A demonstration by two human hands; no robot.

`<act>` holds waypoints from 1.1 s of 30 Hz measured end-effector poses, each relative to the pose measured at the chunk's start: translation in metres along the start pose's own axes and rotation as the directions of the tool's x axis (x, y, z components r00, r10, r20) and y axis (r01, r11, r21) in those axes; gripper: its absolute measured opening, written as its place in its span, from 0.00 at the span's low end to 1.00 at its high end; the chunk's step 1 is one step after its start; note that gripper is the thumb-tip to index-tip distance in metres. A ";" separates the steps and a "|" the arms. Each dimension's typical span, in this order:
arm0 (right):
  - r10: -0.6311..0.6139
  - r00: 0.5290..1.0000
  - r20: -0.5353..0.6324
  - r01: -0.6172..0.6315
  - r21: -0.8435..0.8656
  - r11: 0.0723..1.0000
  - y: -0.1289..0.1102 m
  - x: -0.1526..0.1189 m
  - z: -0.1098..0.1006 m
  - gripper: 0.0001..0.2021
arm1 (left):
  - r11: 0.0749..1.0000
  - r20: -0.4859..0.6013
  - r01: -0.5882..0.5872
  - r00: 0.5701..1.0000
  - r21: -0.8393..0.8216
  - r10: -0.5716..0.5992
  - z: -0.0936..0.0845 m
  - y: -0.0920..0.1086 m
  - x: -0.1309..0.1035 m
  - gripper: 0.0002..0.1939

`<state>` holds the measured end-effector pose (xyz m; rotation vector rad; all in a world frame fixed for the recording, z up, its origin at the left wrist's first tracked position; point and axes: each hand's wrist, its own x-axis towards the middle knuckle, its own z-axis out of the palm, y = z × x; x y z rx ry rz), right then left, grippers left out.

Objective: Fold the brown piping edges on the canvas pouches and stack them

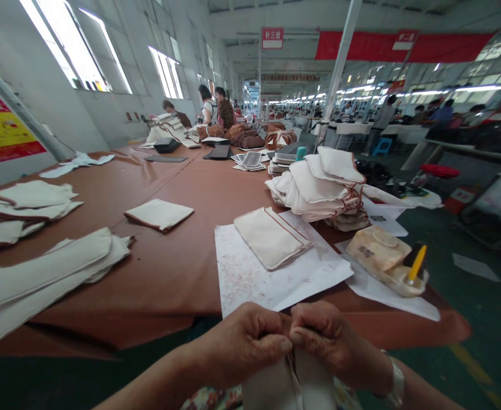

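A cream fabric piece with a dark seam down its middle hangs below both hands at the bottom centre. My left hand pinches its upper edge, thumb against bent fingers. Close beside it, my right hand grips the same edge, the two thumbs almost touching. Beyond the hands, a flat cream piece with brown edging lies on a white paper sheet scattered with brown bits. Behind that, to the right, rises a stack of cream pieces. Another folded cream piece rests on the brown table cover.
More cream pieces lie at the left of the brown-covered table. A plastic-wrapped container with a yellow-handled tool stands near the right edge. People work farther back.
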<state>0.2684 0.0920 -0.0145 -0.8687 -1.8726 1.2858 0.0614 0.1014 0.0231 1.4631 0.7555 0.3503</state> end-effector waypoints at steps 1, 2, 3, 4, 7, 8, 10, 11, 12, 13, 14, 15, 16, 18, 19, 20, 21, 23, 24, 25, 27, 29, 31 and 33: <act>0.002 1.000 -0.010 -0.002 -0.002 1.000 0.002 0.000 0.001 0.18 | 0.997 -0.046 -0.035 0.998 0.074 0.039 0.002 -0.001 0.000 0.13; 0.018 1.000 -0.010 -0.017 0.020 1.000 0.003 -0.001 0.001 0.19 | 0.988 -0.085 -0.064 0.993 0.141 0.076 0.004 -0.001 0.000 0.13; 0.044 0.999 -0.004 -0.044 0.064 0.997 0.004 -0.001 0.002 0.19 | 0.979 -0.117 -0.081 0.988 0.190 0.104 0.006 -0.002 0.000 0.12; 0.074 0.997 0.006 -0.074 0.124 0.990 0.004 -0.001 0.001 0.20 | 0.972 -0.142 -0.087 0.983 0.217 0.119 0.007 -0.002 -0.001 0.12; 0.156 0.987 0.032 -0.158 0.261 0.952 0.000 -0.001 -0.002 0.21 | 0.977 -0.183 -0.070 0.977 0.203 0.109 0.006 -0.001 -0.005 0.10; 0.169 0.985 0.040 -0.173 0.268 0.948 -0.003 0.000 -0.003 0.21 | 0.981 -0.189 -0.067 0.977 0.181 0.102 0.005 -0.001 -0.007 0.09; 0.180 0.981 0.074 -0.193 0.242 0.951 -0.008 0.001 -0.005 0.21 | 0.990 -0.190 -0.066 0.978 0.126 0.089 0.002 0.000 -0.012 0.08; 0.186 0.978 0.099 -0.204 0.222 0.954 -0.011 0.001 -0.006 0.20 | 0.994 -0.183 -0.061 0.980 0.094 0.078 0.001 0.000 -0.013 0.08; 0.189 0.975 0.117 -0.209 0.195 0.958 -0.014 0.001 -0.007 0.20 | 0.997 -0.170 -0.051 0.983 0.066 0.062 0.000 0.001 -0.015 0.08; 0.191 0.973 0.131 -0.211 0.161 0.964 -0.016 0.001 -0.007 0.18 | 0.998 -0.156 -0.038 0.987 0.045 0.044 0.000 0.002 -0.016 0.09; 0.188 0.972 0.140 -0.205 0.123 0.971 -0.018 0.000 -0.007 0.17 | 0.999 -0.137 -0.022 0.990 0.031 0.026 0.001 0.002 -0.017 0.09; 0.178 0.973 0.147 -0.192 0.085 0.978 -0.020 0.000 -0.005 0.15 | 1.000 -0.120 -0.010 0.993 0.021 0.012 0.001 0.003 -0.018 0.10; 0.161 0.976 0.148 -0.170 0.053 0.984 -0.022 -0.001 -0.004 0.13 | 1.000 -0.109 -0.005 0.994 0.013 0.007 0.003 0.003 -0.019 0.10; 0.112 0.984 0.141 -0.116 0.022 0.993 -0.025 -0.001 0.001 0.10 | 1.000 -0.123 -0.020 0.992 -0.009 0.019 0.007 0.002 -0.019 0.09; 0.085 0.988 0.126 -0.089 0.022 0.996 -0.026 -0.001 0.004 0.10 | 0.999 -0.146 -0.033 0.989 -0.017 0.030 0.009 0.001 -0.019 0.08; 0.059 0.993 0.105 -0.062 0.022 0.998 -0.027 -0.001 0.006 0.11 | 0.999 -0.177 -0.047 0.983 -0.017 0.043 0.010 0.000 -0.019 0.07; 0.039 0.996 0.085 -0.040 0.015 0.999 -0.029 -0.001 0.008 0.12 | 0.998 -0.212 -0.059 0.976 -0.010 0.056 0.012 -0.002 -0.019 0.06; -0.003 0.999 0.048 0.005 -0.058 0.998 -0.032 0.001 0.010 0.12 | 0.997 -0.295 -0.078 0.952 0.015 0.079 0.013 -0.005 -0.020 0.05; -0.045 0.999 0.018 0.047 -0.133 0.990 -0.034 0.002 0.010 0.11 | 0.995 -0.344 -0.091 0.934 0.028 0.095 0.013 -0.006 -0.021 0.06; -0.097 0.995 -0.016 0.091 -0.218 0.972 -0.037 0.002 0.009 0.10 | 0.993 -0.401 -0.107 0.909 0.041 0.114 0.013 -0.007 -0.024 0.07; -0.186 0.978 -0.096 0.145 -0.332 0.932 -0.040 0.003 0.006 0.15 | 0.986 -0.516 -0.149 0.840 0.075 0.166 0.014 -0.006 -0.031 0.10; -0.169 0.981 -0.097 0.130 -0.319 0.939 -0.037 0.003 0.007 0.30 | 0.972 -0.597 -0.209 0.768 0.110 0.233 0.018 -0.003 -0.041 0.14; -0.082 0.997 0.002 0.079 -0.271 0.959 -0.027 0.005 0.016 0.39 | 0.953 -0.644 -0.262 0.705 0.153 0.297 0.025 -0.002 -0.051 0.15; -0.022 0.995 0.099 0.051 -0.292 0.955 -0.016 0.009 0.031 0.38 | 0.926 -0.664 -0.278 0.646 0.255 0.377 0.032 -0.003 -0.058 0.15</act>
